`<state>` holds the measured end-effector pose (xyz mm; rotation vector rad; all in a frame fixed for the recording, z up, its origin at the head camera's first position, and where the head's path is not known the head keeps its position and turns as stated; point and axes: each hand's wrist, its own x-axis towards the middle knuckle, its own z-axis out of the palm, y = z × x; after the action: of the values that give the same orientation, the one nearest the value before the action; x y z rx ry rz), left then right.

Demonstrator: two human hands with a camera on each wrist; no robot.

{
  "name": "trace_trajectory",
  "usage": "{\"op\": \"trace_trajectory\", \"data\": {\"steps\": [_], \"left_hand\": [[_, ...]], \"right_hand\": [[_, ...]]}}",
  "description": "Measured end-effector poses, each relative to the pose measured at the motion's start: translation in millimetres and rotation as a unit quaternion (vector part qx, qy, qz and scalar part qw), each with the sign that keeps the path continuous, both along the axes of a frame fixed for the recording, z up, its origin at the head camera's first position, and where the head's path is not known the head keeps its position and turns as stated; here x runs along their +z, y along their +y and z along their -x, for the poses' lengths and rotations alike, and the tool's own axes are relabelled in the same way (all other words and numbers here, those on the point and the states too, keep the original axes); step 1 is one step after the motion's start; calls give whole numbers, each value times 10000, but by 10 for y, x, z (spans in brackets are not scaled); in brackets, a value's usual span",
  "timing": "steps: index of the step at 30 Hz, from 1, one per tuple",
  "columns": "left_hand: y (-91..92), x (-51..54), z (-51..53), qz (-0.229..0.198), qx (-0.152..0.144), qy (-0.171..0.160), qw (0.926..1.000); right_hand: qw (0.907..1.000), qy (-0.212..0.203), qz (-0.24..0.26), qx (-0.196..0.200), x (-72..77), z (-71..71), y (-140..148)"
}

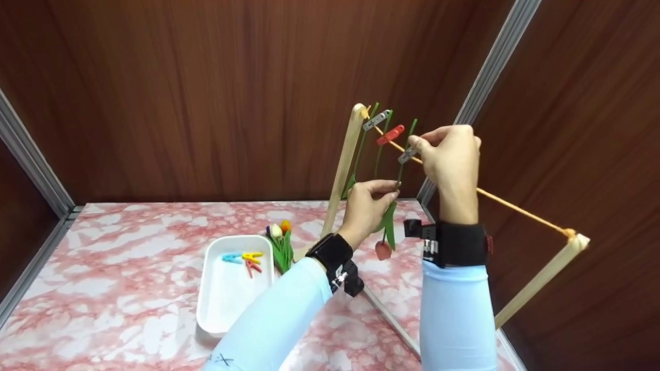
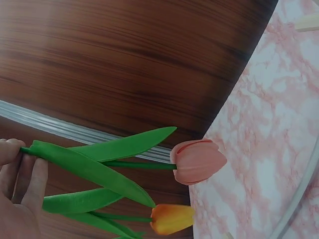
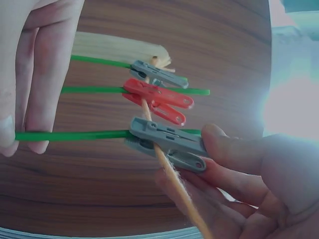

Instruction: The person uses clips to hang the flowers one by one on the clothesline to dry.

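1. Tulip (image 1: 383, 250): pink, bloom down; head view, 5 o'clock from my left hand (image 1: 367, 208), which pinches its stem (image 3: 75, 136).
2. Grey peg (image 3: 167, 138): around cord (image 1: 521, 208) and stem, 1 o'clock from that hand; my right hand (image 1: 454, 159) pinches its handles.
3. Red peg (image 1: 390, 135): on the cord, 11 o'clock from the grey peg.
4. Tray (image 1: 227, 304): 8 o'clock from my left hand.

Open air right of the right hand (image 1: 452, 162)
Rope (image 1: 521, 211) crosses that space; red clothespin (image 1: 390, 135) and post (image 1: 342, 175) obstruct leftward.
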<state>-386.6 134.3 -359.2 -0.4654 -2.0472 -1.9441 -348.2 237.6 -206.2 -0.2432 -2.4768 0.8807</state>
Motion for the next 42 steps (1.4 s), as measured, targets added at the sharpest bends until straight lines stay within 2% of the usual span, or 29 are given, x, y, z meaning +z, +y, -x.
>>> {"op": "trace_trajectory", "data": {"steps": [8,16,21,26,32,34,36,39,42], "left_hand": [[-86,2,17,324,30,-72,9994],[-131,-8,23,223,-99,-159,9996],[-208,-31,34,109,-154,-79,9998],[-386,-31,41,238,-24,42,9997],[-577,4,70,154,191,274,9993],[-646,14,77,176,309,374,9987],[-715,18,73,196,399,451,9980],[-823,10,48,215,522,505,9971],[-963,-3,-21,251,645,620,9957]], "right_hand": [[9998,-178,111,76,39,-14,-16],[9996,-87,192,209,17,-10,-8],[9988,263,252,327,-6,-32,-50],[9957,759,265,457,-29,-20,-79],[9931,1032,277,489,-89,24,-70],[9888,1375,332,475,-134,48,-68],[9796,1912,399,463,-194,79,-61],[9584,2771,480,488,-321,112,-59],[9388,3321,491,774,-492,93,-92]]}}
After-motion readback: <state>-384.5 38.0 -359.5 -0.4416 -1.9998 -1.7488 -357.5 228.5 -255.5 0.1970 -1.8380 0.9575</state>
